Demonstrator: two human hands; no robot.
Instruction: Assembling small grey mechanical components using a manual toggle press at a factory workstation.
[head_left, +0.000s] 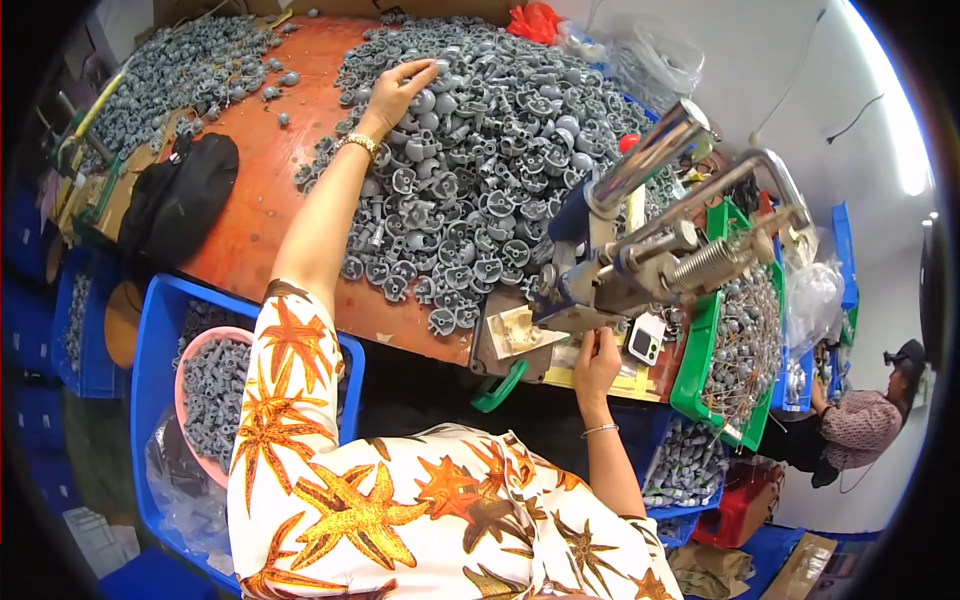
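My left hand reaches out over a large pile of grey plastic parts on the red-orange table. Its thumb and fingers come together on a rounded grey part at the far side of the pile. Close to my body, my right hand is just below the head of a metal hand press. Its thumb and finger point up in a pinch; whatever lies between them is too small to make out. Beside this hand, a white phone-like device rests on the yellow-taped base. A green handle sticks out below the press.
Left of me, a blue crate holds a pink basin of grey parts. To the right stands a green tray of wired parts. A black bag lies on the table's left. Another person is at far right.
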